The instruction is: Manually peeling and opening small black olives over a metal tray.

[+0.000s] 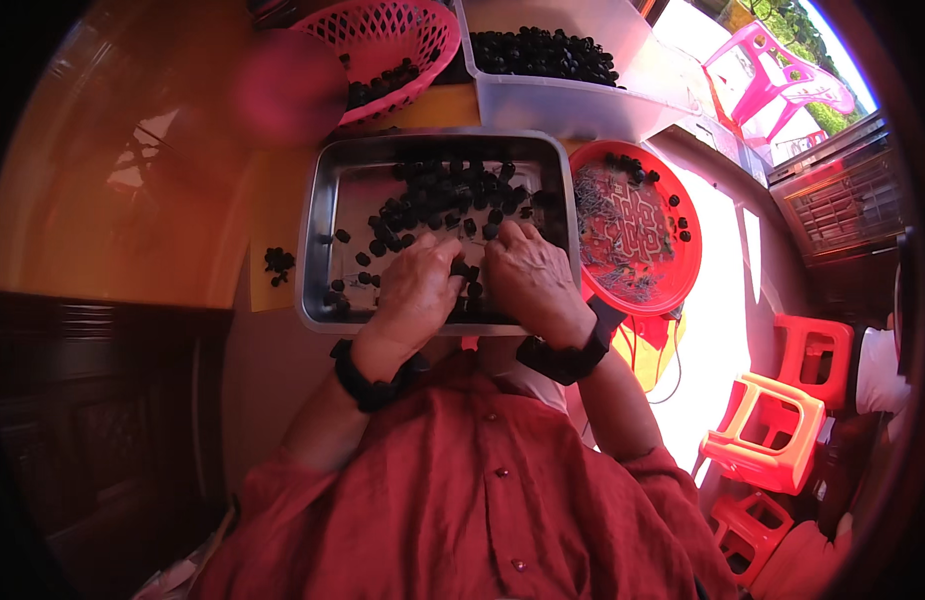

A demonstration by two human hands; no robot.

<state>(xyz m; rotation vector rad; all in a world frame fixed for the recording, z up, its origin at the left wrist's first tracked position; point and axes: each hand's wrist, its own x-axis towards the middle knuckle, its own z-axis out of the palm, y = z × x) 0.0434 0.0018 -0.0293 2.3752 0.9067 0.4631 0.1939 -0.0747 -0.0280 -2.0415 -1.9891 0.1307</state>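
A shallow rectangular metal tray (310,240) lies in front of me, with many small black cylindrical parts (447,185) heaped toward its far side and others scattered nearer. Over its near half, my left hand (414,288) is closed, its thumb and fingers bent together beside a few black parts. My right hand (537,278) faces it over the tray's right half, fingers curled downward and closed. Both sets of fingertips are partly hidden, so what they pinch cannot be made out. A dark band circles each wrist.
Right of the tray sits a round red tray (690,250) with thin metal pins and some black parts. Behind stand a pink basket (422,30) and a translucent bin (582,105) of black parts. A small black cluster (278,262) lies left. Red stools (772,430) stand at right.
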